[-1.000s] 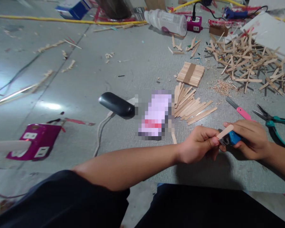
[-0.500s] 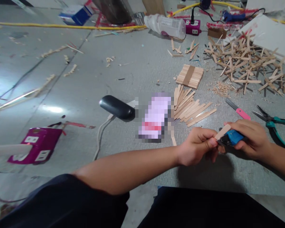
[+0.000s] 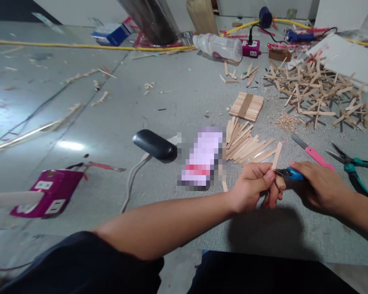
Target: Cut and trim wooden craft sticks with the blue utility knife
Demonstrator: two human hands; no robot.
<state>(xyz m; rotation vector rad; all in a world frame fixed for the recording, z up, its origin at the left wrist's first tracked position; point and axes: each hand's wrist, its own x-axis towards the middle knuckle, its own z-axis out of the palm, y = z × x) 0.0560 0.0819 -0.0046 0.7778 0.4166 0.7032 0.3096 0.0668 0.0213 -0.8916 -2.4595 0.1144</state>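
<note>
Between its thumb and fingers, my left hand (image 3: 254, 184) grips a flat wooden craft stick (image 3: 277, 156), which points up and away from me. My right hand (image 3: 325, 183) is closed around a small blue-handled cutter (image 3: 294, 173). The cutter's dark, pointed head meets the stick just beside my left thumb; whether its jaws are apart is too small to tell. A piece of pale wood also shows under the cutter, by my left fingers. Loose craft sticks (image 3: 248, 143) lie fanned out beyond my hands, with a banded bundle of sticks (image 3: 247, 107) behind them.
Right of my hands lie a pink-handled knife (image 3: 319, 157) and teal-handled pliers (image 3: 352, 163). Crossed sticks (image 3: 319, 92) form a heap at the far right. A blurred phone (image 3: 202, 155), a black case (image 3: 155, 145) and a purple power strip (image 3: 49, 194) are to the left.
The stick in my left hand has turned more upright. My right hand has drawn slightly back, turning the cutter so its tip points left at the stick. The view has tilted up slightly.
</note>
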